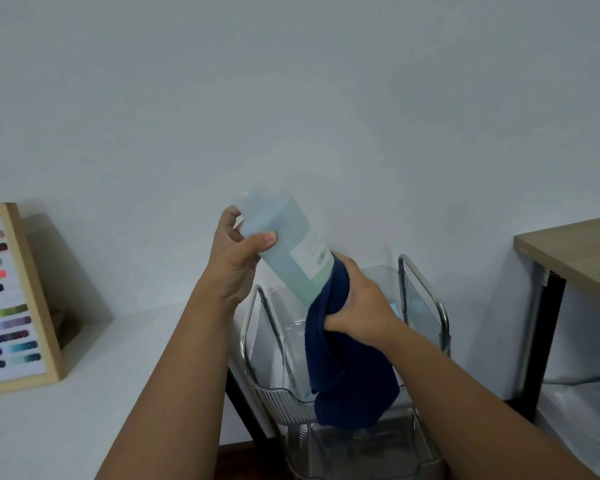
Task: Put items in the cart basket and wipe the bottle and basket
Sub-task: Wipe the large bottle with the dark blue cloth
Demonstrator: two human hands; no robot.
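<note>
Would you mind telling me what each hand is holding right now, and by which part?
The left hand grips the pale blue bottle by its raised end. The right hand holds the dark blue cloth, bunched round the bottle's lower end.

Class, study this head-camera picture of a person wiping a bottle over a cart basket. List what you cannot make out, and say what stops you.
- Head view: the lower end of the bottle is wrapped in the blue cloth under the right hand.
- The bottle's label print is too blurred to read.
- Much of the basket interior is behind the cloth and arms.
- The framed colour chart is cut off by the left edge.
- The left hand covers part of the bottle's upper end.
</note>
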